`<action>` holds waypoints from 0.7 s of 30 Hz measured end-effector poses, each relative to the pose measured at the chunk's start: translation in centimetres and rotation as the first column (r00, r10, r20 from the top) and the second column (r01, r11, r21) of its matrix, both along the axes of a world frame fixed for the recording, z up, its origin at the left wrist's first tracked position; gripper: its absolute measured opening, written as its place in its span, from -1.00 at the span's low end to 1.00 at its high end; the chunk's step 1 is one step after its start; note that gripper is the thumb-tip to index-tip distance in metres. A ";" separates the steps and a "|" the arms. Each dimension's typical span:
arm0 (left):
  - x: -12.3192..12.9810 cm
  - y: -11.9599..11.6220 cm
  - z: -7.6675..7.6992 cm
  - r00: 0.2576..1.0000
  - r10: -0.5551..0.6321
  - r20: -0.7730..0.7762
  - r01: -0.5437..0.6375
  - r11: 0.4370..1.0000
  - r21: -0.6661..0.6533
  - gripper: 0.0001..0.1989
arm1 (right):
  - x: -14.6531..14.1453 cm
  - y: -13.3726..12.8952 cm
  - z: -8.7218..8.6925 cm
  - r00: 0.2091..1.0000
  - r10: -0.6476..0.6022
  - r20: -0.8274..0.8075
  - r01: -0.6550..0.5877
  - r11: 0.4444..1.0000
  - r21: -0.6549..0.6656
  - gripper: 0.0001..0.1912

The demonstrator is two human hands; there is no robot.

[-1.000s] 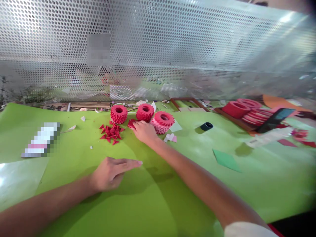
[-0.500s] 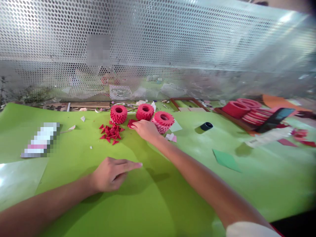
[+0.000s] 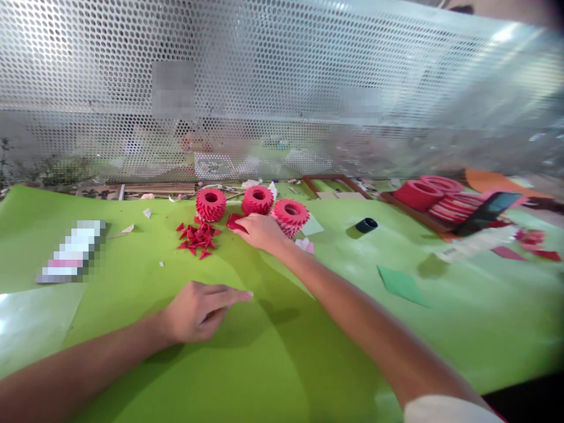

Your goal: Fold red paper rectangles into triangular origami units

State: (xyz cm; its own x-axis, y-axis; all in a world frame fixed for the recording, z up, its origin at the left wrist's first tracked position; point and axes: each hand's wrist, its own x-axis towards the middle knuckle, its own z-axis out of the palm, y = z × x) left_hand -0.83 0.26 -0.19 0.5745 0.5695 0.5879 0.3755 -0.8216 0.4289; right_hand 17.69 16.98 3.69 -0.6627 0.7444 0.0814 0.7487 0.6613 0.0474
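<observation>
My right hand [image 3: 259, 231] reaches to the red paper [image 3: 235, 221], its fingertips on the paper's right edge; whether they pinch it is hard to tell. Around it stand three ring-shaped pieces of folded paper: a red one [image 3: 211, 205] to the left, another red one [image 3: 257, 200] behind, and a pink-sided one [image 3: 289, 218] to the right. A pile of small red folded triangles [image 3: 198, 238] lies left of that hand. My left hand [image 3: 200, 310] hovers low over the green table cover [image 3: 247, 376], index finger stretched out and the others curled, with nothing visible in it.
A pixelated flat item [image 3: 73, 251] lies at the left. On the right are a black cylinder [image 3: 366, 225], a green paper sheet [image 3: 402, 285], a white bottle [image 3: 476, 244], and a brown tray [image 3: 399, 210] of red paper rolls with a dark phone [image 3: 487, 214]. A perforated metal panel [image 3: 264, 76] runs behind.
The whole view has shifted very slightly. Both hands stay almost where they were, the right one still at the red paper.
</observation>
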 end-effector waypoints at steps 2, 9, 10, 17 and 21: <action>0.0 0.0 0.0 1.000 0.002 -0.003 -0.002 1.000 -0.007 -0.46 | 0.1 0.0 0.0 1.000 0.007 0.002 -0.007 1.000 0.002 -0.61; 0.0 0.1 -0.1 1.000 0.011 -0.004 -0.011 1.000 -0.008 -0.47 | 0.0 0.4 -0.3 1.000 -0.004 0.010 0.004 1.000 0.015 -0.64; 0.0 0.1 -0.1 1.000 0.007 -0.006 -0.007 1.000 -0.003 -0.46 | 0.0 0.5 -0.3 1.000 -0.008 0.006 0.008 1.000 0.018 -0.65; 0.0 0.1 -0.2 1.000 0.012 -0.011 -0.012 1.000 -0.003 -0.53 | 0.4 0.1 1.6 0.988 -0.079 -0.131 0.088 0.994 0.061 -0.60; 0.2 0.1 -0.3 0.994 0.035 0.102 -0.033 0.999 -0.015 -0.66 | 1.7 -1.6 3.4 0.919 -0.127 -0.372 0.116 0.992 -0.052 -0.60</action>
